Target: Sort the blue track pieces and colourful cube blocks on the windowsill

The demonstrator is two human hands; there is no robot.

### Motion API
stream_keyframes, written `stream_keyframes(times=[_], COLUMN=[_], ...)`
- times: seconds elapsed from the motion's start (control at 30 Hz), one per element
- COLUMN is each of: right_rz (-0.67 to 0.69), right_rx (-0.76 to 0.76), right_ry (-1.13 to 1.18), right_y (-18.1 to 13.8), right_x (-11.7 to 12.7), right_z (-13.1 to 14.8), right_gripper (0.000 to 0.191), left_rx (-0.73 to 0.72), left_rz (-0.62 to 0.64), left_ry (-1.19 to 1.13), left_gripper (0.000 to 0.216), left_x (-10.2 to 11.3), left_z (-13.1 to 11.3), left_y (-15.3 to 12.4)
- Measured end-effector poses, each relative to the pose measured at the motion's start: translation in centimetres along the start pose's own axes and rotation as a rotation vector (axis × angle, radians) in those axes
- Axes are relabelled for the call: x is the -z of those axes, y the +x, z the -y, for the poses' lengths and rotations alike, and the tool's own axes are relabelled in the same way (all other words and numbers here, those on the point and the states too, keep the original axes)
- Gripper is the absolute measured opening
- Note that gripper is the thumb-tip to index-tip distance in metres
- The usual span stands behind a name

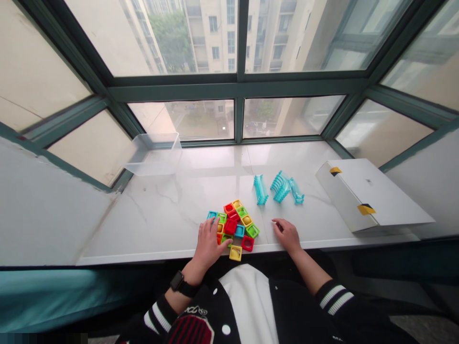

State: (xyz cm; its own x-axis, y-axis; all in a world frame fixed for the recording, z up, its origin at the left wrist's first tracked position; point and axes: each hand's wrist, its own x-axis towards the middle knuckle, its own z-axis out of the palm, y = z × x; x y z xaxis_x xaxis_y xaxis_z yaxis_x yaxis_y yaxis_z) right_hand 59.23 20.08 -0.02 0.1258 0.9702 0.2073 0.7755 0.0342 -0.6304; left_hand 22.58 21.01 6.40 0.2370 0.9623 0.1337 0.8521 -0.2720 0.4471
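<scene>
A pile of small square plastic tiles (237,223) in red, yellow, green, blue and orange lies on the white marble sill (161,215) near its front edge. My left hand (209,244) rests flat on the pile's left side, fingers stretched over the tiles, holding nothing. My right hand (286,234) lies on the sill just right of the pile, fingers loosely curled and apart, not touching the tiles. Three translucent teal ribbed pieces (279,188) stand farther back on the sill.
A clear plastic tub (155,154) sits at the back left corner by the window. A white cardboard box (369,195) with yellow tape lies at the right. Window frames enclose the sill on three sides.
</scene>
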Motion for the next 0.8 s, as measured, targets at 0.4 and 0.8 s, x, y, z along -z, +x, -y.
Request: stream_keyframes(times=[0.4,0.8], right_rz=[0.335,0.353], right_rx=[0.278,0.214], right_ry=[0.285,0.273], right_y=[-0.3,0.8], right_x=[-0.5,-2.2], right_z=[7.2,7.5], right_gripper=[0.029,0.028], left_rx=[-0.013,0.042], left_rz=[0.092,0.141], left_ry=[-0.026,0.044], left_gripper=[0.106,0.097], left_x=[-3.0,-1.6], left_z=[0.4,1.3], left_y=[-0.1,0.9])
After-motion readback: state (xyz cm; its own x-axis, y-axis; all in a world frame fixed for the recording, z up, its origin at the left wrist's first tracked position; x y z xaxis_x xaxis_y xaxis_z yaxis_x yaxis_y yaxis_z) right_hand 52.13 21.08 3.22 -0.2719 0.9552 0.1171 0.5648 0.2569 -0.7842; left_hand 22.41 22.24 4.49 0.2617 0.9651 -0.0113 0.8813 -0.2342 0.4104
